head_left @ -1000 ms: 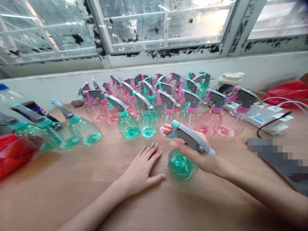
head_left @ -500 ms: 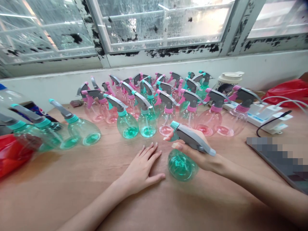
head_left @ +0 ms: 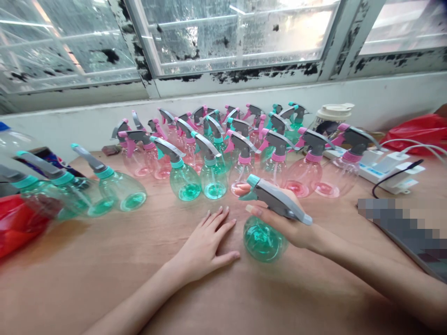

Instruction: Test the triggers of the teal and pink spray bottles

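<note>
Wrapped around the neck of a green spray bottle (head_left: 264, 239) is my right hand (head_left: 286, 221), under its grey and teal trigger head. The bottle's nozzle points to the left and away from me. My left hand (head_left: 211, 244) lies flat on the wooden table (head_left: 146, 260), fingers stretched out, just left of the bottle and apart from it. Beyond my hands stand two green spray bottles (head_left: 188, 184) and a row of pink spray bottles (head_left: 303, 174).
More green spray bottles (head_left: 124, 190) stand at the left by a red plastic bag (head_left: 17, 228). To the right are a white power strip (head_left: 391, 174) with cables, a pixelated dark flat object (head_left: 401, 232) and a lidded cup (head_left: 331, 118). A window (head_left: 237, 37) runs behind.
The fingers of my right hand have shifted slightly at the trigger, and the bottle has risen or tilted a very little. My left hand has not moved.
</note>
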A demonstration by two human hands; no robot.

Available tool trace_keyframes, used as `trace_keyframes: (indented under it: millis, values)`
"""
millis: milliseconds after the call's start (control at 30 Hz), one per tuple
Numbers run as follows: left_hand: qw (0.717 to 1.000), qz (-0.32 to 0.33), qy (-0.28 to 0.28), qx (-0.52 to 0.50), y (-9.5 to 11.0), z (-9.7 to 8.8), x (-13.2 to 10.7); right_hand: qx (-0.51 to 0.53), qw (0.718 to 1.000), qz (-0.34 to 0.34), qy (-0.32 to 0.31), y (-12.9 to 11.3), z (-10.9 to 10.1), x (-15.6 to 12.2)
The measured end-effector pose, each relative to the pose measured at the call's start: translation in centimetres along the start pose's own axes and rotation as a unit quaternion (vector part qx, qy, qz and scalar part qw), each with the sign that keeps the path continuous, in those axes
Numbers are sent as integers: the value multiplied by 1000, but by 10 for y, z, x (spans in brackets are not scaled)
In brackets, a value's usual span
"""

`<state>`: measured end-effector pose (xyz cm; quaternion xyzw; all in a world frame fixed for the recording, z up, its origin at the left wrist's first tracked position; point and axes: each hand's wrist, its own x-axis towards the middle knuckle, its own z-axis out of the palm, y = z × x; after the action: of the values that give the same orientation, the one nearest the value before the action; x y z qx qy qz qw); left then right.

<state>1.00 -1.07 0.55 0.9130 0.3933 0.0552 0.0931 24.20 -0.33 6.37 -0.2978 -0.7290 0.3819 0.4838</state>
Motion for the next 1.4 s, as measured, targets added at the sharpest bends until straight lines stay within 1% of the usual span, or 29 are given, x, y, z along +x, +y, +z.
trace_keyframes:
  millis: [333,533,733,900,1100,1233,1400]
  values:
    - [1000,-1,-7,-4,1,-2,1,-27,999,-26,17,1,0,0]
    - [1000,3,5,-17,-1,1,0,-27,1000,-5,10,-1,-1,-1]
    - [1000,-2,-1,-8,0,-1,1,-18,1000,-3,6,0,-1,-1]
    - [1000,3,6,-11,0,-1,1,-17,1000,4,8,3,-1,-2]
    - [1000,6,11,-13,-1,0,1,35,999,6,3,3,0,-2]
    - [1000,6,7,-4,-1,-1,1,8,1000,20,-3,2,-1,-1]
    - [1000,5,1,7,0,-1,2,-8,1000,15,-8,0,-3,2]
